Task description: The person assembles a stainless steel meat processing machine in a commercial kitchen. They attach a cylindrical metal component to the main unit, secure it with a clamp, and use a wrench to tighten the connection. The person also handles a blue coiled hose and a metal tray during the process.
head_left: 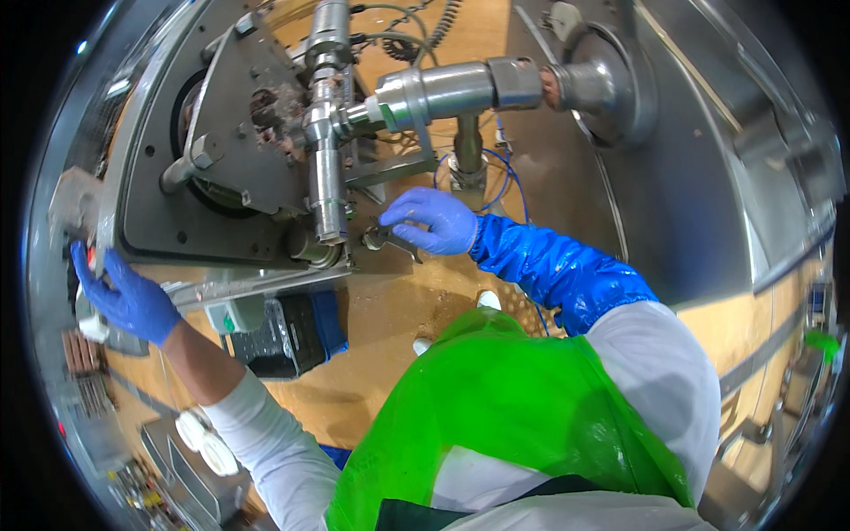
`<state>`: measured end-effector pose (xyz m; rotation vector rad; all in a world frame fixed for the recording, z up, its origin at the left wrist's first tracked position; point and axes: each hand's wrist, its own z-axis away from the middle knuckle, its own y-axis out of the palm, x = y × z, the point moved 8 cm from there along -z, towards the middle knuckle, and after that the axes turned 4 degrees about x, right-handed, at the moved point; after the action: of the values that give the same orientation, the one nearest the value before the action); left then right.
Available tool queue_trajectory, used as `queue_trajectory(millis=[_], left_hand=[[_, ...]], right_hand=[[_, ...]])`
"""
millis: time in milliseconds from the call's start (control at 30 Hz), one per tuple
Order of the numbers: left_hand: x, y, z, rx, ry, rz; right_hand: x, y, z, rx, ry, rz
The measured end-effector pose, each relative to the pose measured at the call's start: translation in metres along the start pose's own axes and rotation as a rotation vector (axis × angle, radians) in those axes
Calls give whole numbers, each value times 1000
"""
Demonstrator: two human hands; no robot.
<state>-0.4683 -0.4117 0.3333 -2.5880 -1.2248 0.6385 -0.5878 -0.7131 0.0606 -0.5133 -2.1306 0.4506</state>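
Note:
My left hand, in a blue glove, reaches to the near left corner of a large steel machine. Its fingers are spread, with nothing visible in them; whether the fingertips touch the machine is unclear. My right hand, gloved in blue with a shiny blue sleeve cover, is beside a small metal lever low on the machine. The fingers point left, slightly bent and apart from the thumb, and grip nothing visible. Above it, a vertical steel pipe assembly joins a thick horizontal pipe.
Pinkish residue clings to the machine's plate. On the right stands a large steel housing with a round flange. Blue tubing hangs behind my right hand. A black crate sits under the machine on the tan floor.

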Motion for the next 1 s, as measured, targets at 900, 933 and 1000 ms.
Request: queue_trajectory(millis=[900,933,1000], left_hand=[[-38,12,-21,-476,48,-387],[-41,10,-24,-474,36,-386],[-45,4,-28,-479,29,-417]], right_hand=[[-251,-110,5,-53,389,-367],[-250,-106,2,-45,365,-378],[-254,-95,5,-41,349,-564]])
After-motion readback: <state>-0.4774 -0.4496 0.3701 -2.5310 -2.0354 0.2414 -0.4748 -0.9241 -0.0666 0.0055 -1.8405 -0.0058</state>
